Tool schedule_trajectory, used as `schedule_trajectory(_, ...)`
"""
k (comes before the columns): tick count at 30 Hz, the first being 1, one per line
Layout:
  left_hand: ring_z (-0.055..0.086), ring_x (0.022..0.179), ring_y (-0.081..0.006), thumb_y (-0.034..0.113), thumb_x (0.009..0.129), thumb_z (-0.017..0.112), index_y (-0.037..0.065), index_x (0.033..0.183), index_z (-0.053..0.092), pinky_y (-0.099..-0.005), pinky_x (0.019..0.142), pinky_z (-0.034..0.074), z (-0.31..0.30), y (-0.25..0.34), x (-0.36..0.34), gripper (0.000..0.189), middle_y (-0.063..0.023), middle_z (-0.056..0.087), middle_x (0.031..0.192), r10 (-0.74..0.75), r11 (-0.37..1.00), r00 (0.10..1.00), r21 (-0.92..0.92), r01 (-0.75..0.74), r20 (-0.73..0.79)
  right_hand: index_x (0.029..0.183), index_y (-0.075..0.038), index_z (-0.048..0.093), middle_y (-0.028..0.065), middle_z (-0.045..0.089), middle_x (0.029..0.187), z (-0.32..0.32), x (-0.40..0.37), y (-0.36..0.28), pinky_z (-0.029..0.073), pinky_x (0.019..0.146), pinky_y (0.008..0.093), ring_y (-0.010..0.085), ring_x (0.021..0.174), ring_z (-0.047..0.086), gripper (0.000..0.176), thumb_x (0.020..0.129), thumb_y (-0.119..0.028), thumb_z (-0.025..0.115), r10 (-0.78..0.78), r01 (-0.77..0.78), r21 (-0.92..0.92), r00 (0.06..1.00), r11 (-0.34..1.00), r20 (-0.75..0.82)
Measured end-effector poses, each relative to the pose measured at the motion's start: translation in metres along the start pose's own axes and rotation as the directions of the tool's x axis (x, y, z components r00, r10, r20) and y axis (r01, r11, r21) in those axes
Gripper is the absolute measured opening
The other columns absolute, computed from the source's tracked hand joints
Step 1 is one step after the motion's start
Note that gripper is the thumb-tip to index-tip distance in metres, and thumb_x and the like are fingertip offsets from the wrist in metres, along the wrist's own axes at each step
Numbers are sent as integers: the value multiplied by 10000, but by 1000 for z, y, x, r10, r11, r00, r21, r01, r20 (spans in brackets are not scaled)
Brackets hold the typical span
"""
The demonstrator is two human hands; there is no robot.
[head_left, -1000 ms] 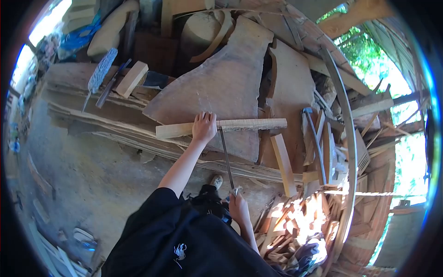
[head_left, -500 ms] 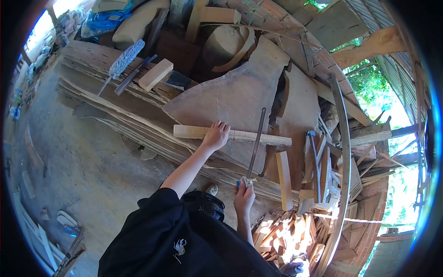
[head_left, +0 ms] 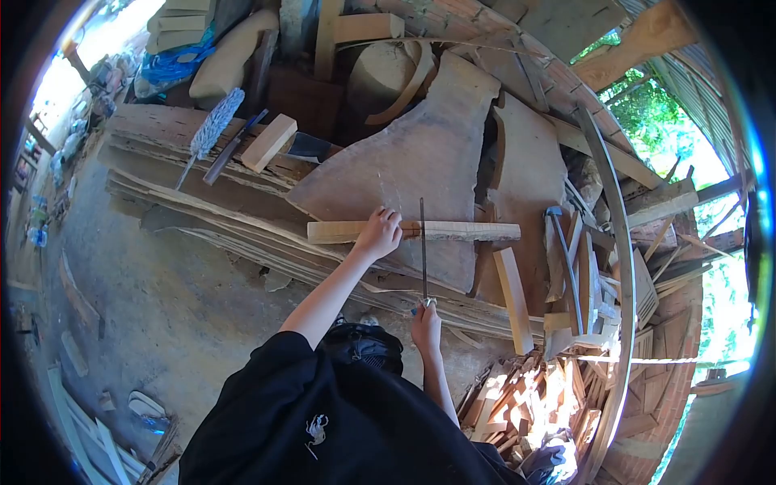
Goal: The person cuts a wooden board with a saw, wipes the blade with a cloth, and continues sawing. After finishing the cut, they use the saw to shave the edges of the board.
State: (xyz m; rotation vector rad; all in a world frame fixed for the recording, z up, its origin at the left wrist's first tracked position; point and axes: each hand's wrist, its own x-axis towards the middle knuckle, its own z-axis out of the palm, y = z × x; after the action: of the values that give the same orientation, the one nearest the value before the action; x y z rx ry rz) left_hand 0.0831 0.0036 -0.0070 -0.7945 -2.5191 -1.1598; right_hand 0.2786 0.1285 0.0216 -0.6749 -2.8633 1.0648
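A pale wooden bar [head_left: 469, 231] lies crosswise on a large flat wooden slab [head_left: 404, 162]. My left hand [head_left: 378, 234] is closed over the bar, left of its middle, fingers curled across the far edge. My right hand [head_left: 426, 325] grips the near end of a long, narrow metal file [head_left: 423, 259]; its exact kind is hard to make out. The file crosses the bar just right of my left hand, its tip pointing away from me. My right fingers hide most of the file's handle end.
Stacked rough planks [head_left: 194, 182] lie under the slab. A feather-like duster [head_left: 217, 125], a wooden block [head_left: 269, 142] and a blue-headed hammer [head_left: 564, 259] are around it. Another wooden piece [head_left: 513, 301] leans at right. Scrap wood [head_left: 533, 404] is heaped at lower right.
My right hand has swung the file to the left, from right of the bar's middle to beside my left hand. My left hand stays on the bar. The view has shifted slightly.
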Motion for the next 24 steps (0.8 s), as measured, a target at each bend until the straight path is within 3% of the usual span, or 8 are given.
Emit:
schedule_trajectory(6,476,938,-332,195,681,673,8,883,555,-408,832,405,-16,11,1,299,-150,538,926,6,1000,999,-14,-6,43,873,14,473,281,559,750,-15,10,16,403,616,501,455,762,535,213,879,-198,459,-24,23,33,999,999,21)
schedule_trajectory(15,475,936,-324,131,637,688,14,906,566,-394,835,400,4,24,-2,318,-128,537,939,-215,973,957,41,226,-195,847,39,495,281,570,753,-35,40,18,412,645,511,451,764,545,254,870,-213,462,-82,87,-21,984,996,156)
schedule_trajectory(17,476,937,-322,122,637,681,23,931,575,-392,836,401,5,18,0,328,-127,537,946,-257,962,952,47,268,-165,849,48,486,287,570,730,-39,55,14,414,637,528,451,726,553,280,872,-230,455,-175,180,-10,969,984,175)
schedule_trajectory(21,478,939,-316,102,639,664,33,966,587,-390,840,405,1,21,2,343,-127,538,952,-271,949,953,128,288,-134,924,53,476,293,574,759,-48,69,3,415,652,533,460,735,551,297,874,-238,442,-196,227,-88,943,970,268)
schedule_trajectory(24,480,942,-312,90,636,652,30,972,584,-387,841,409,0,25,3,348,-131,540,958,-278,944,952,149,296,-130,903,56,496,296,568,797,-58,64,9,400,688,517,459,798,534,283,868,-223,463,-150,175,-64,947,983,283)
